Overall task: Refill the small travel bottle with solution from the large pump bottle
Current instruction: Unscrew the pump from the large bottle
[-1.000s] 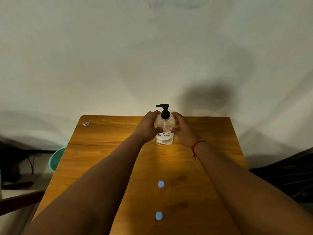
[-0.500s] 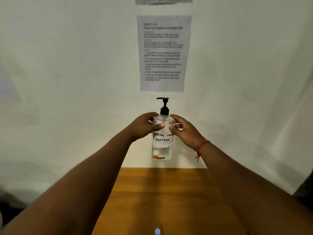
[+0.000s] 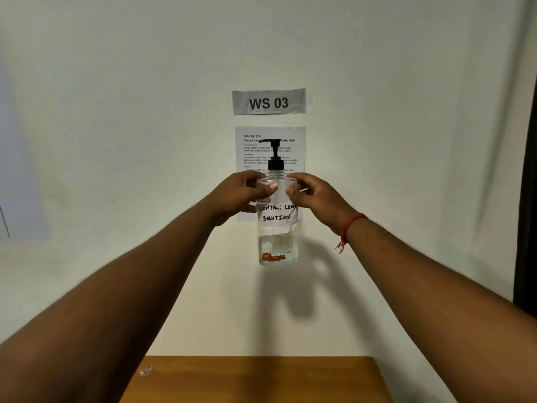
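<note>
The large pump bottle (image 3: 277,242) is clear with a black pump head and a white label reading "CONTACT LENS SOLUTION". It hangs upright in the air in front of the wall, well above the table. A little liquid fills its lower part. My left hand (image 3: 242,194) grips its upper body from the left and my right hand (image 3: 315,196) grips it from the right. The small travel bottle is out of view.
A wooden table (image 3: 261,379) shows at the bottom edge, with a small scrap (image 3: 145,370) near its far left corner. On the white wall hang a "WS 03" sign (image 3: 268,101) and a printed task sheet (image 3: 252,152) behind the bottle.
Both hands have lifted the pump bottle off the table and raised it before the wall. The view has tilted up, so most of the table and the blue spots on it have left the frame.
</note>
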